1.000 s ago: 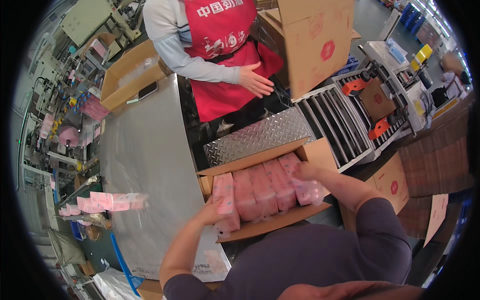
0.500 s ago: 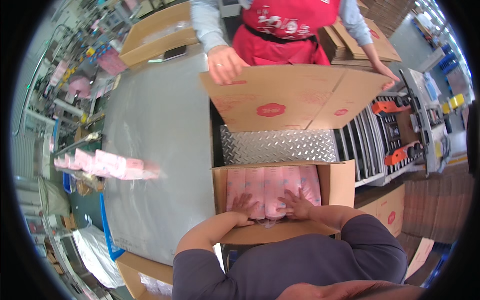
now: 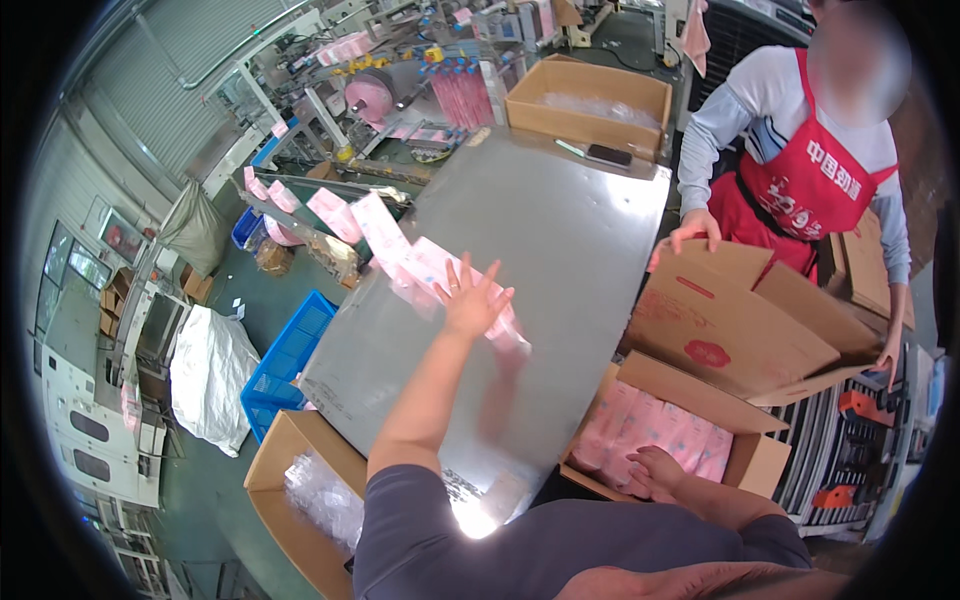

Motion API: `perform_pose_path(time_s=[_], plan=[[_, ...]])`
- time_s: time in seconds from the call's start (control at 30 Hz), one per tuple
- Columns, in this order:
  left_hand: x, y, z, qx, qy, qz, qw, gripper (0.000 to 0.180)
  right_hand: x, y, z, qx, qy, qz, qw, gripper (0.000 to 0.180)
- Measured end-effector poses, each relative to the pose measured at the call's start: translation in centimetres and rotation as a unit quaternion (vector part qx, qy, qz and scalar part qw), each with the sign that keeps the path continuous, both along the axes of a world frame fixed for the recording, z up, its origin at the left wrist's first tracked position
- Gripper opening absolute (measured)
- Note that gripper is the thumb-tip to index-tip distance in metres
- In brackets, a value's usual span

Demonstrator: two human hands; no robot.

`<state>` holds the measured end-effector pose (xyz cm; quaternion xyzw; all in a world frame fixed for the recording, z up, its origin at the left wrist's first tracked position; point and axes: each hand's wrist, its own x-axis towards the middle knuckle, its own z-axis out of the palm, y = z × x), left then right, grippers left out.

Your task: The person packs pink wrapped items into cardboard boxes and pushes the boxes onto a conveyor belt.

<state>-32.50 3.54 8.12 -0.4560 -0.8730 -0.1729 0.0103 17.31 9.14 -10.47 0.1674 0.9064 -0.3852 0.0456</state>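
My left hand point(image 3: 470, 297) is stretched out over the shiny metal table point(image 3: 560, 230), fingers spread, just above a row of pink packets point(image 3: 425, 268) sliding in from the left; I cannot tell if it touches them. My right hand point(image 3: 655, 468) rests fingers down on the pink packets point(image 3: 660, 430) packed inside an open cardboard box point(image 3: 745, 465) at my right. Across the table a person in a red apron point(image 3: 810, 190) holds a second, empty cardboard box point(image 3: 730, 320) above mine.
A conveyor point(image 3: 330, 205) carries more pink packets toward the table. An open carton point(image 3: 588, 100) stands at the table's far end, another carton with clear bags point(image 3: 300, 490) at my lower left. A blue crate point(image 3: 290, 360) and white sack point(image 3: 205, 375) lie on the floor.
My left hand left the box and reached out left over the table toward the incoming packets. My view swung left. The other person lowered the empty carton a little.
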Motion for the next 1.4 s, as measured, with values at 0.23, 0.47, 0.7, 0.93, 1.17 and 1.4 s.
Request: perform_pose_path(time_s=[0.23,0.47,0.7,0.93,1.17,1.4], plan=[[0.9,0.2,-8.1,-0.087,0.003,-0.097,0.991,0.058,-19.7,2.7,14.0,0.075,0.111,-0.099,0.986,0.053],[-9.4,-1.3,-2.2,0.102,0.010,0.130,0.986,0.092,-30.2,-0.3,16.7,0.198,-0.122,-0.153,0.960,0.093],[-29.6,-5.0,-2.0,-0.009,-0.150,0.454,0.878,0.126,-33.3,0.1,18.4,0.161,-0.157,-0.163,0.961,0.091],[-25.3,-2.7,-2.7,-0.055,-0.190,0.277,0.940,0.133,-38.8,5.6,15.1,0.183,-0.069,-0.207,0.959,0.092],[-2.7,-7.1,-2.8,-0.052,-0.223,0.110,0.967,0.129,-37.3,4.0,15.9,0.172,-0.084,-0.222,0.956,0.100],[1.4,-15.6,-0.6,-0.093,-0.283,0.041,0.954,0.106,-27.0,-2.5,18.6,0.288,-0.121,-0.106,0.944,0.080]])
